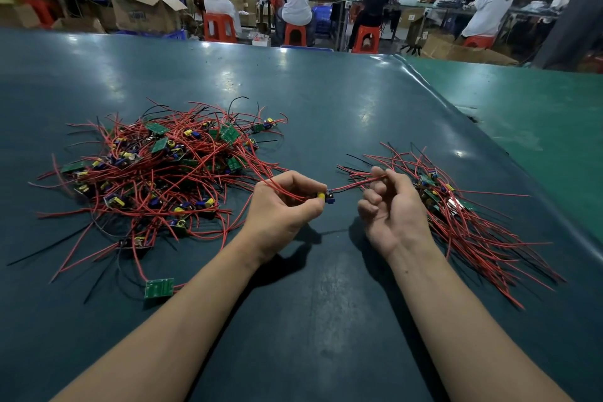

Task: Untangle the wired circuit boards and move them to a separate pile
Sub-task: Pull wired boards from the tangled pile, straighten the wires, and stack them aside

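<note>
- Two heaps of wired boards lie on the dark green table (326, 101), which runs from the near edge out to a row of workers seated on red stools (219, 28) at benches behind.
- Largest is the tangled pile (156, 170) on the left: green boards, yellow and blue parts, red and black leads knotted every way.
- Smaller, on the right, sits the sorted pile (463, 206), its red wires fanned out roughly one way, boards bunched at its middle.
- One loose green board (159, 288) lies apart, near the left forearm, with its leads trailing back into the tangle.
- Left hand (284, 202) curls its fingers around a small circuit board (327, 197), pinched at the fingertips, held up between the two piles.
- Right hand (393, 202), palm up with fingers curled, seems to pinch that board's red wire (355, 184) near the thumb, though the grip is partly hidden.
</note>
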Demonstrator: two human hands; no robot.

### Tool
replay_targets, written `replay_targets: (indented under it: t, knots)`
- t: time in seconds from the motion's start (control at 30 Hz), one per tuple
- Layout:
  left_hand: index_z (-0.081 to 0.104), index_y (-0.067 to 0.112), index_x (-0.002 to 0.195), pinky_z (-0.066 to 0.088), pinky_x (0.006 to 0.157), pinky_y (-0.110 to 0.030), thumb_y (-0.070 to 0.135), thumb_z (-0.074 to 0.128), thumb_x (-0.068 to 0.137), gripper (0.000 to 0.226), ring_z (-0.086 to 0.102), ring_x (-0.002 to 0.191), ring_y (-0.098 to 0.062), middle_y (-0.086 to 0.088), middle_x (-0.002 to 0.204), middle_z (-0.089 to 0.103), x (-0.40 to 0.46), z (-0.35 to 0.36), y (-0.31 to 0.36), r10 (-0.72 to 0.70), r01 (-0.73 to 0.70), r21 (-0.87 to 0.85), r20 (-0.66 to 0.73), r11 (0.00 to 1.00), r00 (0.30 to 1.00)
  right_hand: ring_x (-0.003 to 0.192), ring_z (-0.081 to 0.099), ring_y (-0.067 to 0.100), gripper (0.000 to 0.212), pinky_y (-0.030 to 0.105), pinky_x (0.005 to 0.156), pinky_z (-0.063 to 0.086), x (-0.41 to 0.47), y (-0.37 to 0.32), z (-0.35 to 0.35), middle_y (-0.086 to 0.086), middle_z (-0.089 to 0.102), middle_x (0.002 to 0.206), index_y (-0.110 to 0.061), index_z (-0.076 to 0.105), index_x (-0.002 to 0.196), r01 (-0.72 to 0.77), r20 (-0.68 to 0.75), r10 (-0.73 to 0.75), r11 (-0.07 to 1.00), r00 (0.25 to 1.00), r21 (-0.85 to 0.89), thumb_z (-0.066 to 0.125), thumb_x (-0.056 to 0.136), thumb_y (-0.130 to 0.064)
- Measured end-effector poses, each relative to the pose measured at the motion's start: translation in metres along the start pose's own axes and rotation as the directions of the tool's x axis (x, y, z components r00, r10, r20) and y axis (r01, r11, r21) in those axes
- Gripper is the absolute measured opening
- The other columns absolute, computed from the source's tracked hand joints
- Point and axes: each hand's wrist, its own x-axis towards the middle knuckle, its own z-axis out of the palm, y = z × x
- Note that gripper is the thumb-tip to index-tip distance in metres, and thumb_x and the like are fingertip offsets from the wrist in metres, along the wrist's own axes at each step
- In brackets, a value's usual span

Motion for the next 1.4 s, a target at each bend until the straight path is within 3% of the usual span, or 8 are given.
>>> replay_targets:
  t: [0.17, 0.3, 0.53, 0.8, 0.97, 1.03, 1.1, 1.4]
  knots:
    - [0.069, 0.008, 0.079, 0.045, 0.063, -0.023, -0.014, 0.071, 0.077, 0.022, 0.059, 0.069, -0.02, 0.0, 0.067, 0.07, -0.001, -0.002, -0.001, -0.025, 0.026, -0.023, 0.044, 0.999, 0.999, 0.029, 0.026, 0.003, 0.041, 0.015, 0.027, 0.02, 0.0, -0.003, -0.002, -0.009, 0.03, 0.042, -0.015, 0.052, 0.06, -0.113, 0.078, 0.107, 0.991, 0.991, 0.077, 0.043, 0.1, -0.021]
    - [0.07, 0.011, 0.075, 0.047, 0.061, -0.018, 0.003, 0.07, 0.065, 0.013, 0.061, 0.06, -0.013, 0.0, 0.065, 0.069, 0.001, -0.004, -0.002, -0.048, 0.05, -0.066, 0.029, 0.997, 0.998, 0.038, 0.035, 0.005, 0.027, 0.016, 0.034, 0.026, 0.003, -0.002, -0.004, -0.007, 0.044, 0.052, -0.008, 0.065, 0.081, 0.073, 0.008, -0.073, 0.996, 0.997, -0.055, 0.05, 0.1, -0.02]
    - [0.074, 0.019, 0.066, 0.049, 0.064, -0.023, 0.017, 0.072, 0.052, 0.015, 0.06, 0.058, -0.018, -0.004, 0.063, 0.066, 0.006, -0.007, -0.01, -0.054, 0.056, -0.111, 0.026, 0.992, 0.998, 0.037, 0.043, 0.009, 0.032, 0.016, 0.035, 0.03, 0.011, 0.003, -0.009, -0.004, 0.054, 0.053, -0.01, 0.061, 0.075, 0.339, -0.057, -0.369, 0.897, 0.928, -0.285, 0.047, 0.102, -0.018]
    - [0.075, 0.019, 0.068, 0.049, 0.062, -0.023, 0.019, 0.073, 0.056, 0.012, 0.059, 0.056, -0.018, -0.004, 0.062, 0.066, 0.007, -0.009, -0.013, -0.036, 0.039, -0.091, 0.035, 0.995, 0.999, 0.043, 0.057, 0.008, 0.019, 0.023, 0.04, 0.05, 0.014, 0.008, -0.02, 0.004, 0.061, 0.065, -0.005, 0.065, 0.107, 0.489, 0.01, -0.617, 0.614, 0.787, -0.62, 0.047, 0.101, -0.006]
    - [0.075, 0.018, 0.072, 0.052, 0.077, -0.033, 0.007, 0.07, 0.068, 0.013, 0.064, 0.068, -0.02, -0.005, 0.07, 0.07, 0.01, -0.01, -0.015, -0.062, 0.05, -0.169, -0.067, 0.984, 0.996, 0.041, 0.059, 0.013, 0.029, 0.021, 0.038, 0.047, 0.004, 0.007, -0.007, 0.005, 0.069, 0.062, -0.008, 0.06, 0.093, 0.272, 0.003, -0.291, 0.891, 0.957, -0.363, 0.058, 0.097, -0.036]
    - [0.075, 0.017, 0.076, 0.053, 0.079, -0.032, 0.008, 0.071, 0.069, 0.012, 0.066, 0.071, -0.021, -0.005, 0.074, 0.072, 0.009, -0.009, -0.014, -0.057, 0.044, -0.159, -0.073, 0.986, 0.996, 0.041, 0.056, 0.012, 0.046, 0.019, 0.037, 0.044, -0.002, 0.012, -0.003, 0.006, 0.068, 0.061, -0.004, 0.062, 0.098, 0.125, 0.124, -0.077, 0.889, 0.989, -0.44, 0.062, 0.085, -0.048]
    - [0.074, 0.015, 0.082, 0.055, 0.077, -0.029, 0.008, 0.072, 0.071, 0.013, 0.067, 0.074, -0.018, -0.005, 0.077, 0.074, 0.007, -0.009, -0.013, -0.031, 0.028, -0.105, -0.034, 0.994, 0.999, 0.041, 0.052, 0.01, 0.033, 0.018, 0.036, 0.04, -0.008, 0.019, -0.003, 0.005, 0.063, 0.059, -0.003, 0.068, 0.097, 0.124, 0.271, 0.026, 0.845, 0.962, -0.521, 0.066, 0.087, -0.034]
    - [0.071, 0.012, 0.077, 0.052, 0.067, -0.03, 0.01, 0.071, 0.067, 0.011, 0.063, 0.058, -0.017, -0.002, 0.062, 0.068, 0.003, -0.007, -0.008, -0.047, 0.047, 0.007, -0.022, 0.999, 0.999, 0.039, 0.045, 0.006, 0.015, 0.015, 0.035, 0.032, 0.001, 0.012, -0.004, -0.003, 0.057, 0.052, -0.008, 0.073, 0.083, 0.285, 0.159, -0.238, 0.828, 0.958, -0.483, 0.063, 0.094, -0.01]
